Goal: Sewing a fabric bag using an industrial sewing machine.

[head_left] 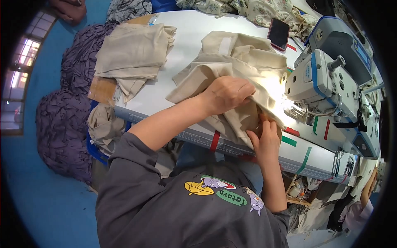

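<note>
A beige fabric piece (235, 62) lies bunched and folded on the white sewing table (186, 29), its right edge close to the lit needle area of the sewing machine (318, 78). My left hand (231, 94) is closed on a fold of this cloth, knuckles up. Lower and to the right, my right hand (265, 134) pinches the cloth's near edge, with some fingers tucked behind a fold. The cloth hangs slightly over the table's front edge between my forearms. What lies beneath the folds is hidden.
A stack of beige fabric pieces (130, 51) sits at the table's left. A phone (278, 34) lies near the machine. Purple cloth heaps (62, 132) stand on the left, floral cloth (269, 10) at the back. A ruler tape (198, 138) runs along the front edge.
</note>
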The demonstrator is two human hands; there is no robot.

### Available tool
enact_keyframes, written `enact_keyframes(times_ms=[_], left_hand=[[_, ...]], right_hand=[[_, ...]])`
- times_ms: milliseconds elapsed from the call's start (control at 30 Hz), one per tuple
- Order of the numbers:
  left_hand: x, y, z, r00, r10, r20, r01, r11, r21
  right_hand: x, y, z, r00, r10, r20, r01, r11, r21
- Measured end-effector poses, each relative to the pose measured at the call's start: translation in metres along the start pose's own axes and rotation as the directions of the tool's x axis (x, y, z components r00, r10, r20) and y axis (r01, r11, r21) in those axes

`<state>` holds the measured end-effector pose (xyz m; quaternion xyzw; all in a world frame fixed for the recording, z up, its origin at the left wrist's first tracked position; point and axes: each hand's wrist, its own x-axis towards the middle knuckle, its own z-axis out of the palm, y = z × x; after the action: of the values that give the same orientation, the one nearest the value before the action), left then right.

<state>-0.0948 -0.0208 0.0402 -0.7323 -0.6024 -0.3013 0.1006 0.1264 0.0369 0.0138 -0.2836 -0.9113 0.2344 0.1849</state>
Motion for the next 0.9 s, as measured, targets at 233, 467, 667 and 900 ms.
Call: enact_keyframes(times_ms=[233, 467, 667, 900], left_hand=[[0.019, 0.012, -0.014, 0.914, 0.378, -0.145, -0.388, 0.92, -0.047], [-0.011, 0.069, -0.022, 0.662, 0.139, 0.737, -0.01, 0.984, -0.176], [-0.035, 0.03, -0.031, 0.651, -0.328, 0.685, 0.116, 0.934, 0.337], [0.002, 0.109, -0.021, 0.892, 0.143, 0.43, -0.096, 0.987, -0.128]], right_hand=[[0.003, 0.006, -0.007, 0.986, -0.012, 0.168, -0.079, 0.85, 0.521], [-0.047, -0.023, -0.037, 0.843, -0.534, 0.06, 0.371, 0.659, 0.655], [-0.088, -0.005, -0.031, 0.845, -0.516, 0.142, 0.458, 0.835, 0.305], [-0.104, -0.006, -0.002, 0.845, -0.522, 0.115, 0.512, 0.852, 0.107]])
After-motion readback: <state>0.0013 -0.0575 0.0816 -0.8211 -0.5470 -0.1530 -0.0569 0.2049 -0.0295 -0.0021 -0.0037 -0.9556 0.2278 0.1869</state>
